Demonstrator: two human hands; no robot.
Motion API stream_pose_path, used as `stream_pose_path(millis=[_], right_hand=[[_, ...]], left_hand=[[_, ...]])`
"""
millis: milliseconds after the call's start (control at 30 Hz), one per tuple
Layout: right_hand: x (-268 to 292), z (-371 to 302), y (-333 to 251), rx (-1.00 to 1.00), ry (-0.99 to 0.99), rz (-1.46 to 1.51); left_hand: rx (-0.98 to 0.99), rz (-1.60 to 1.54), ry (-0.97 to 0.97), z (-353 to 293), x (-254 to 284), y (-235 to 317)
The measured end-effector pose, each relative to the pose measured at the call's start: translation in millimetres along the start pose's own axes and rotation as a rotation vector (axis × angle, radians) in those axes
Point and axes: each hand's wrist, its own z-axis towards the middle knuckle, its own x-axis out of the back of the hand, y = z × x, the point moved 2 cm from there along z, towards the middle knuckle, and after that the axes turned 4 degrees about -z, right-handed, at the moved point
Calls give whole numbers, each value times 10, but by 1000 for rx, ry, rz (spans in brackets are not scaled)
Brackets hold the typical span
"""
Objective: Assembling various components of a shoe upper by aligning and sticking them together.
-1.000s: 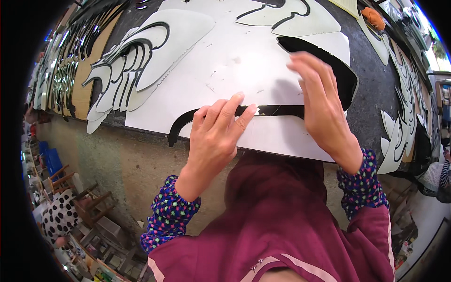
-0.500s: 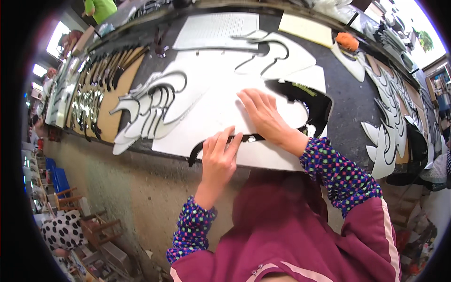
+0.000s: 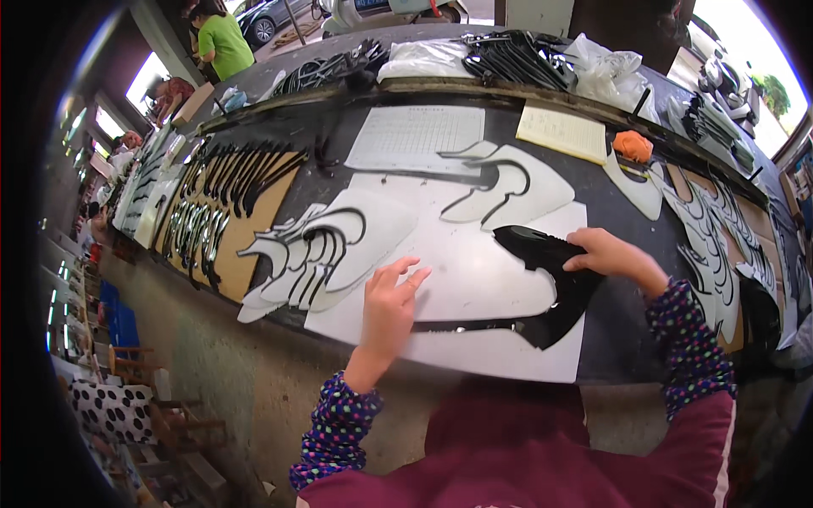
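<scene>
A flat black shoe-upper piece with a curved cut-out lies on a white board. A narrow black strip runs left from its lower part. My right hand pinches the piece's upper right edge between thumb and fingers. Over the board's left part hovers my left hand, its fingers apart and holding nothing; it covers the strip's left end. White cut pieces with black curved edging lie overlapped left of that hand. More white edged pieces rest at the board's far side.
Rows of black and shiny strips lie on a brown board at left. A printed sheet, a yellow notepad and an orange wad line the back. White pieces stand right. A raised ledge borders the table; a person in green is beyond.
My right hand has moved right from the board's middle to the black piece's edge. My left hand has lifted off the strip. The view has tilted up, showing more beyond the table.
</scene>
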Motion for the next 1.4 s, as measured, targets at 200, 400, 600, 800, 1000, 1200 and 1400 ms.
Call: stream_pose_path(millis=[200, 400, 600, 800, 1000, 1200, 1400], right_hand=[[2012, 584, -352, -56, 265, 137], [3875, 1065, 64, -64, 669, 473], [3518, 2276, 1389, 6, 1193, 953], [2035, 2673, 2489, -494, 683, 855], [1292, 1897, 1588, -43, 948, -215], [106, 1438, 508, -18, 581, -28], [312, 1556, 582, -356, 310, 186]], left_hand=[[105, -85, -22, 564, -167, -372], [117, -244, -205, 1064, -808, -270], [-137, -106, -222, 1189, -1205, -92], [-334, 150, -255, 1128, -1365, -76], [-389, 174, -176, 1051, -1438, -67], [-295, 7, -293, 952, -1130, 42], [4, 59, -36, 933, -337, -759]])
